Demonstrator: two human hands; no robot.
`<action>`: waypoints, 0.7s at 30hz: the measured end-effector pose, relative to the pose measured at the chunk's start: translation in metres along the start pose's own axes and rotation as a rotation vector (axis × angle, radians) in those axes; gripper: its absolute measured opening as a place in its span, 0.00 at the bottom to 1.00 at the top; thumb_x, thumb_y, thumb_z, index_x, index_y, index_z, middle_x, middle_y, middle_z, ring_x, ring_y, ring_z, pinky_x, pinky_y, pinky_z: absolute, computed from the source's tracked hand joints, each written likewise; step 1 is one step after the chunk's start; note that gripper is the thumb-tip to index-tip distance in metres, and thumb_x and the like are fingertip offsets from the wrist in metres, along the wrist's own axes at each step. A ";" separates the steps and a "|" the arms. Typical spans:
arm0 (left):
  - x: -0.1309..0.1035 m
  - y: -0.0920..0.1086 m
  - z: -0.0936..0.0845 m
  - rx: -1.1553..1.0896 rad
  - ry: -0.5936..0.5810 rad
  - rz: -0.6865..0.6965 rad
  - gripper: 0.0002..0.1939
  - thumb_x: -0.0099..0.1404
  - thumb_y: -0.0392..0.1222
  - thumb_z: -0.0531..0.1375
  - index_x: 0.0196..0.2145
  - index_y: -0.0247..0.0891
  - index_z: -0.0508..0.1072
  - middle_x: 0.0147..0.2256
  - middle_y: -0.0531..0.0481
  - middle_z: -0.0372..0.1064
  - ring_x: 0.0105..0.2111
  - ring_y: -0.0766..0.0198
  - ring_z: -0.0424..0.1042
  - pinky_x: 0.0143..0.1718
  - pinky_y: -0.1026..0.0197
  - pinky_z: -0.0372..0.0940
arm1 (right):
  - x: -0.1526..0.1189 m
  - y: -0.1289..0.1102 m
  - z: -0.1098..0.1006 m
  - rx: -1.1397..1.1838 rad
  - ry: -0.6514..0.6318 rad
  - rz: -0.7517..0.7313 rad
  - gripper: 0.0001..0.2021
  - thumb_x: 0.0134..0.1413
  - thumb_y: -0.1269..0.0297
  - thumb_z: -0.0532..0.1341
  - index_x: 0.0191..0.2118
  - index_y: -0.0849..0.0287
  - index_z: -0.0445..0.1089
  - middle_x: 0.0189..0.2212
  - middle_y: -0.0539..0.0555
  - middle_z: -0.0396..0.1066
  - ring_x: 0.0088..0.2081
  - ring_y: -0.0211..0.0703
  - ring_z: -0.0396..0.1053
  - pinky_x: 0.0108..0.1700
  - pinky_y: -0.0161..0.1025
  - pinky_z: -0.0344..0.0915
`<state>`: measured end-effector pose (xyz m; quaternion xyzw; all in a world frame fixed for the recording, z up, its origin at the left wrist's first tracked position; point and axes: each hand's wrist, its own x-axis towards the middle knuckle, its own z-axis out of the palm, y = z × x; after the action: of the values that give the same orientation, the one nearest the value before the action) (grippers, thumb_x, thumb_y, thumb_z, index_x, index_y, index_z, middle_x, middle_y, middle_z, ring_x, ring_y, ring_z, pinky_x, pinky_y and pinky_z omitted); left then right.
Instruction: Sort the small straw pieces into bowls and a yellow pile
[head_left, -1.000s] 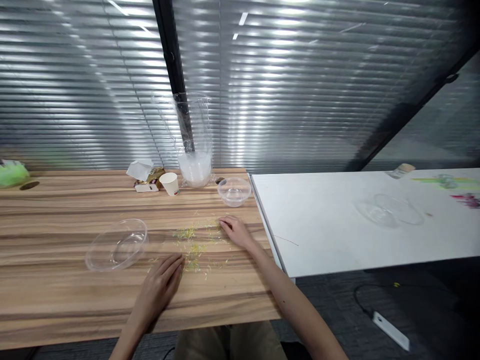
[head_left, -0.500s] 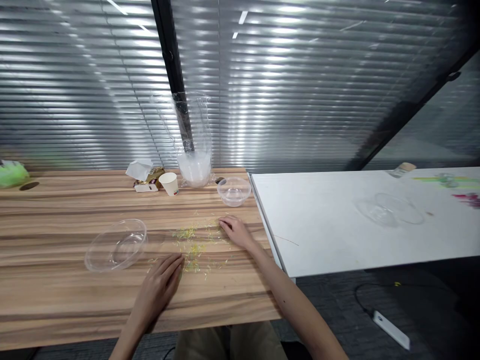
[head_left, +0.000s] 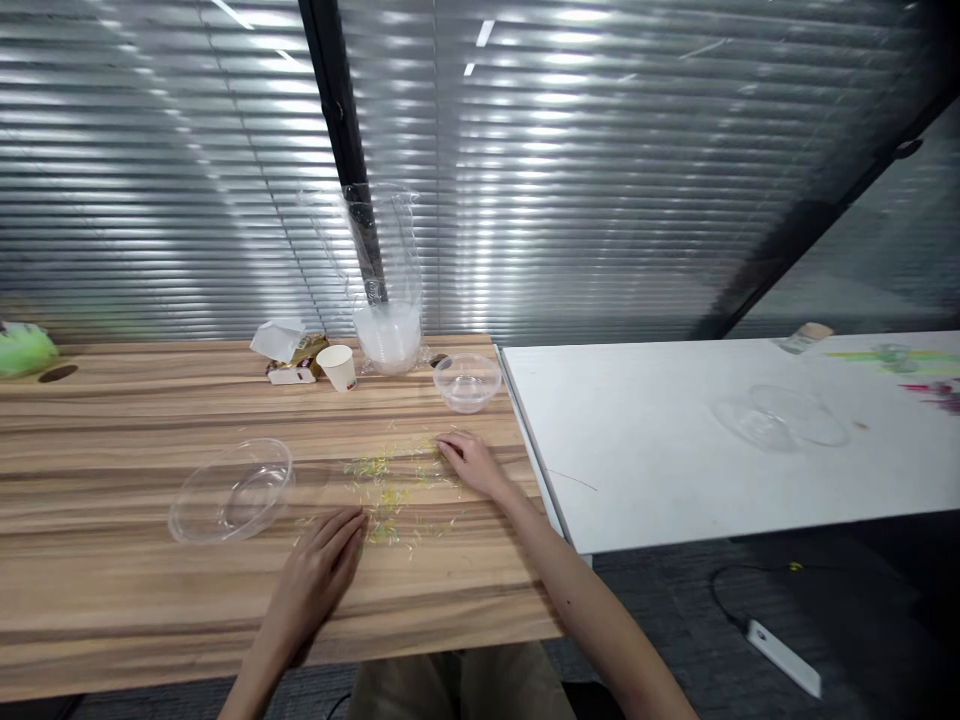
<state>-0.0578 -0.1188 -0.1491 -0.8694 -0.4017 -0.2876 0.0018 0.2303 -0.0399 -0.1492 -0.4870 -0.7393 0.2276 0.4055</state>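
Small yellow and pale green pieces [head_left: 386,500] lie scattered on the wooden table [head_left: 135,600]. My left hand [head_left: 326,550] rests on its side at their left edge, fingers pressed together; whatever it may hold is hidden. At the upper right of the scatter, the fingertips of my right hand [head_left: 466,458] are pinched down on the wood, and anything between them is too small to make out. A clear plastic bowl [head_left: 232,495] lies tilted to the left of my left hand. Behind my right hand stands another clear bowl [head_left: 467,385].
Along the back are a tissue box [head_left: 294,372], a paper cup [head_left: 337,370] and a clear bag with white contents [head_left: 390,335]. Clear lids [head_left: 799,415] lie on the white table [head_left: 645,480] to the right. A green bag [head_left: 26,350] sits far left.
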 end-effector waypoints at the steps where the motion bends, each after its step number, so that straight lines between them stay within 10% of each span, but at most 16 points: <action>1: 0.000 0.000 0.000 -0.001 0.005 -0.005 0.14 0.70 0.43 0.52 0.48 0.39 0.72 0.47 0.45 0.72 0.48 0.55 0.70 0.50 0.51 0.68 | 0.000 0.000 0.000 0.000 0.000 0.001 0.11 0.64 0.67 0.54 0.45 0.58 0.74 0.44 0.56 0.74 0.45 0.44 0.70 0.50 0.40 0.65; 21: 0.000 0.000 -0.005 -0.091 0.001 -0.060 0.13 0.70 0.44 0.53 0.48 0.40 0.71 0.46 0.46 0.73 0.47 0.57 0.71 0.49 0.55 0.68 | 0.000 0.000 -0.002 0.010 -0.006 0.006 0.11 0.64 0.68 0.55 0.44 0.58 0.74 0.43 0.55 0.74 0.45 0.43 0.70 0.50 0.39 0.64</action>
<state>-0.0605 -0.1197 -0.1451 -0.8562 -0.4138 -0.3059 -0.0464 0.2314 -0.0402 -0.1481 -0.4863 -0.7380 0.2339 0.4050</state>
